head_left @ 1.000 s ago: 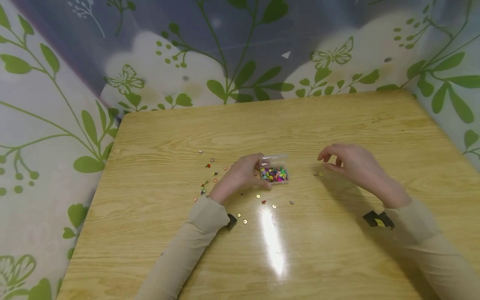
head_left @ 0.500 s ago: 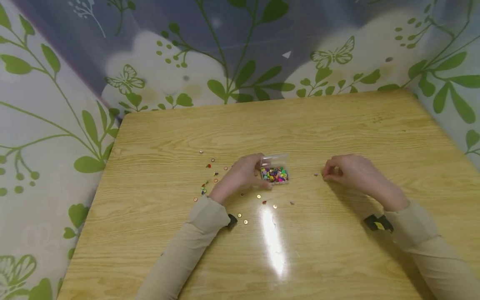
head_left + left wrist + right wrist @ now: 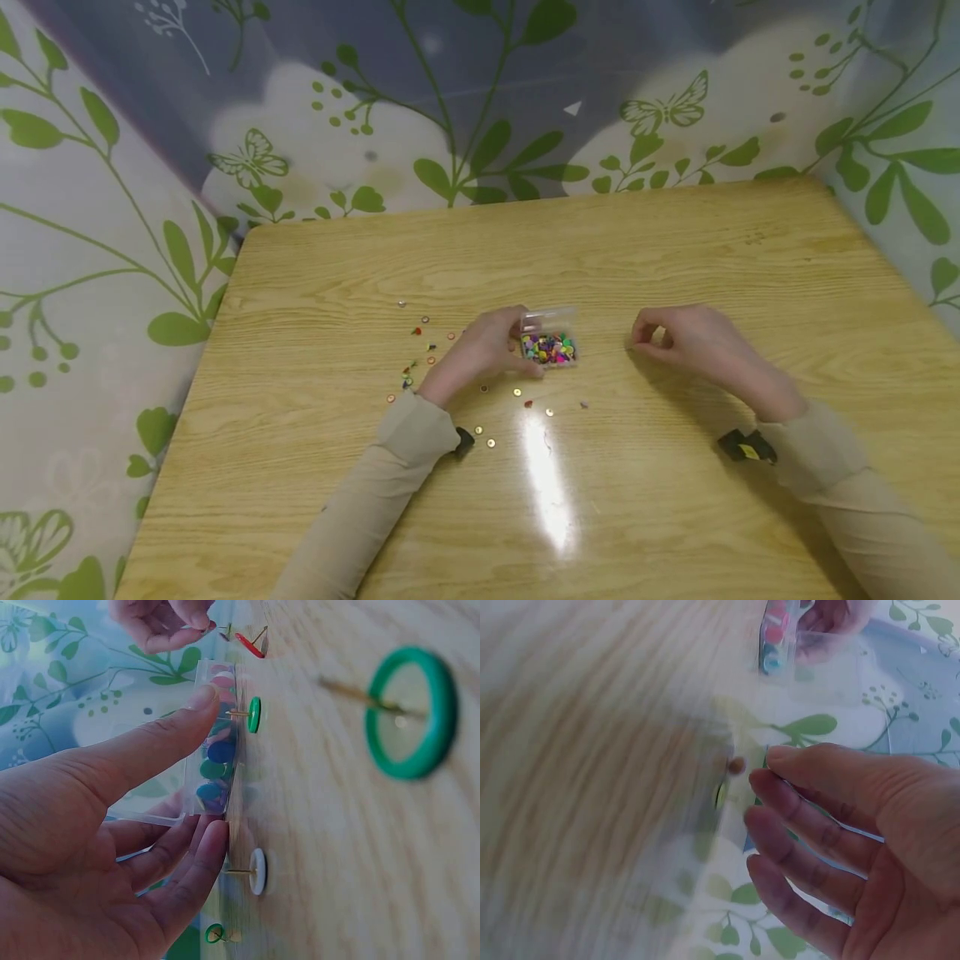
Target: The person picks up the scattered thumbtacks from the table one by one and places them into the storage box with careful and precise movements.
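Observation:
My left hand (image 3: 491, 346) grips a small clear plastic box (image 3: 184, 796) by its side, thumb at the near wall and fingers behind. Its hinged lid (image 3: 549, 319) stands up at the back, and many-coloured thumbtacks (image 3: 550, 349) fill it. To the right of the box, my right hand (image 3: 693, 346) is low over the table, thumb and index fingertips pinched together at a small thumbtack, mostly hidden in the head view. In the right wrist view, a yellow thumbtack (image 3: 720, 795) and a blurred brownish one (image 3: 737, 765) lie right by those fingertips.
Loose thumbtacks are scattered over the wooden table (image 3: 637, 517): several left of the box, such as a red one (image 3: 416, 332), and more in front, including a gold one (image 3: 491, 443). A green one (image 3: 255, 715) lies beside the box. Patterned wall covering (image 3: 495, 100) borders the table.
My right hand came down to the table beside the small thumbtacks, its thumb and index closing, then shifted slightly left. The left hand and the box stayed in place.

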Demonstrator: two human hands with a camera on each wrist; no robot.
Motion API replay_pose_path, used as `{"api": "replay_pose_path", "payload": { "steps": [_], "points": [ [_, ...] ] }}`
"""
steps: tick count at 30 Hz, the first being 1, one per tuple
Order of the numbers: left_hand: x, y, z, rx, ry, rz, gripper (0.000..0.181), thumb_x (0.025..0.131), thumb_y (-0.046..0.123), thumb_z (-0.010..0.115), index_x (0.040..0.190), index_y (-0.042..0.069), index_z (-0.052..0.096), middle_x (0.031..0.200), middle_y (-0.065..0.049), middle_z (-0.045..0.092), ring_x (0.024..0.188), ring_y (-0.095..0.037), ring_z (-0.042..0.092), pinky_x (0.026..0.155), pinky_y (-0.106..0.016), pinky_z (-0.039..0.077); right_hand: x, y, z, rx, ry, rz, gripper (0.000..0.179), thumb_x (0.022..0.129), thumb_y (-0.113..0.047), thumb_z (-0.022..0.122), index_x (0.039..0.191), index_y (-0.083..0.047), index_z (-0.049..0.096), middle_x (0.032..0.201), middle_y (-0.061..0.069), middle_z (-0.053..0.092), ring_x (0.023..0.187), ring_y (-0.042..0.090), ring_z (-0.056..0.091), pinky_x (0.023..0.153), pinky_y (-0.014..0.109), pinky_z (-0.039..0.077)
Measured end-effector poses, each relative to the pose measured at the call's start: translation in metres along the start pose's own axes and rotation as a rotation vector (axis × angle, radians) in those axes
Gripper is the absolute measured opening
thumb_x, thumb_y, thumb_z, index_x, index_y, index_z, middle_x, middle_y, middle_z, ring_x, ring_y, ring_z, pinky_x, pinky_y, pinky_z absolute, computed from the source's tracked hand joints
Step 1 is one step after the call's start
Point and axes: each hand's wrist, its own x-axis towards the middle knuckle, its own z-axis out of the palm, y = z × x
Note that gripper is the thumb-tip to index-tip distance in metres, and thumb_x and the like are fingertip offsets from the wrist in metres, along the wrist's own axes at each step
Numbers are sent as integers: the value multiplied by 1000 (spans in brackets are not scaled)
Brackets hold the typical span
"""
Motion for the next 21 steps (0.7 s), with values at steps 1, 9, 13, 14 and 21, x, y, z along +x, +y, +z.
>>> {"api": "replay_pose_path", "payload": {
  "steps": [1,9,13,14,21],
  "points": [
    [0,0,0,-1,0,1,53,74,27,92,115,14,61,107,-3,63,90,-18,55,75,-30,49,2,-3,1,1,-2,-3,9,88,-12,76,88,-20,72,80,-7,71,56,5,47,51,27,39],
    [0,-1,0,-7,-1,-9,52,74,28,92,113,15,61,105,-2,63,88,-18,55,72,-29,48,17,-24,7,5,51,-89,8,88,-10,77,91,-17,75,82,-7,71,58,3,50,52,26,42],
    [0,0,1,-22,0,-15,52,74,28,92,113,14,61,105,-2,63,86,-18,55,70,-29,48,24,-32,10,-10,124,-151,7,89,-12,77,93,-18,76,83,-7,72,59,3,53,52,25,44],
    [0,0,1,-29,-1,-16,52,74,27,92,115,14,61,106,-2,64,86,-18,55,70,-28,48,25,-34,10,-10,144,-165,7,89,-13,78,93,-18,76,83,-6,71,59,3,53,52,24,44],
    [1,-1,1,-59,-1,-16,59,73,25,92,122,14,62,109,-2,67,85,-18,57,70,-29,48,33,-46,13,17,214,-254,9,87,-13,80,93,-17,76,86,-4,73,58,4,55,51,22,44]
  ]
}}
